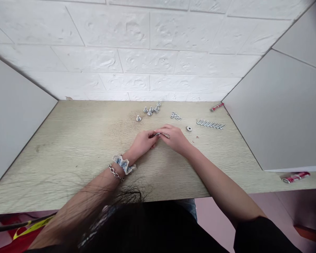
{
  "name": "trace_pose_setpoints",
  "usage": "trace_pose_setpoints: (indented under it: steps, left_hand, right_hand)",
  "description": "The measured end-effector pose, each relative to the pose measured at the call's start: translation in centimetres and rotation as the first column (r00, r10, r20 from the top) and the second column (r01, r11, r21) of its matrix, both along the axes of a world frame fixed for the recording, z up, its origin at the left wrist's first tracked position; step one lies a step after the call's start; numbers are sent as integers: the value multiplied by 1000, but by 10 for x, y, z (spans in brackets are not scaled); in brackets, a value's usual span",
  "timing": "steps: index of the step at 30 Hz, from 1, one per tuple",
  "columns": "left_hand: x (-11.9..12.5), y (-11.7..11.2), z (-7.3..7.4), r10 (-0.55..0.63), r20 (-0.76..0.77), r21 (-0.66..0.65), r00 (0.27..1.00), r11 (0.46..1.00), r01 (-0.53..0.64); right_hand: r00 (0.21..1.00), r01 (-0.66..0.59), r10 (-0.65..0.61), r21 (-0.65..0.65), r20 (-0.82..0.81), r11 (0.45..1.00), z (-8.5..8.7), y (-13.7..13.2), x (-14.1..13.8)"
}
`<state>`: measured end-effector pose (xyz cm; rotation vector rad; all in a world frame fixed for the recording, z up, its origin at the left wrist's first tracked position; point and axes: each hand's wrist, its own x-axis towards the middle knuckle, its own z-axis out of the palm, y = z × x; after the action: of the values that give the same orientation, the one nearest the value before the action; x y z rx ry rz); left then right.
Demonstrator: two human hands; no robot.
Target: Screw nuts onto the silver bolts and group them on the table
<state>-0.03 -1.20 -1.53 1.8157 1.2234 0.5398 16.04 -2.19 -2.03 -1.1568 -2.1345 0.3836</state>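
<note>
My left hand (143, 142) and my right hand (174, 137) meet over the middle of the wooden table (76, 154). Both pinch a small metal bolt (158, 134) between their fingertips. The left wrist wears a blue scrunchie and a chain bracelet. Beyond the hands lie a cluster of assembled bolts (150, 109), a small pile of nuts (175, 116), a single washer (189, 128) and a row of bolts (210, 124).
White panels wall the table on the left and right, with a white brick wall behind. A red marker (216, 106) lies at the back right corner. Another red object (295, 177) lies at the right front edge.
</note>
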Motion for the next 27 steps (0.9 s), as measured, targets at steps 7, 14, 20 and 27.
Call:
trace_pose_setpoints:
  steps: [7, 14, 20, 27]
  left_hand:
    - [0, 0, -1, -38, -24, 42, 999, 998, 39]
    - [2, -4, 4, -66, -78, 76, 995, 995, 72]
    - [2, -3, 3, -32, -61, 56, 998, 998, 36]
    - [3, -3, 4, -38, -12, 48, 999, 998, 39]
  right_hand:
    - [1000, 18, -16, -93, 23, 996, 7, 0, 1]
    - [971, 145, -99, -203, 219, 968, 7, 1, 2]
    - [968, 107, -45, -240, 248, 965, 11, -2, 2]
    - [990, 109, -100, -85, 101, 990, 19, -4, 5]
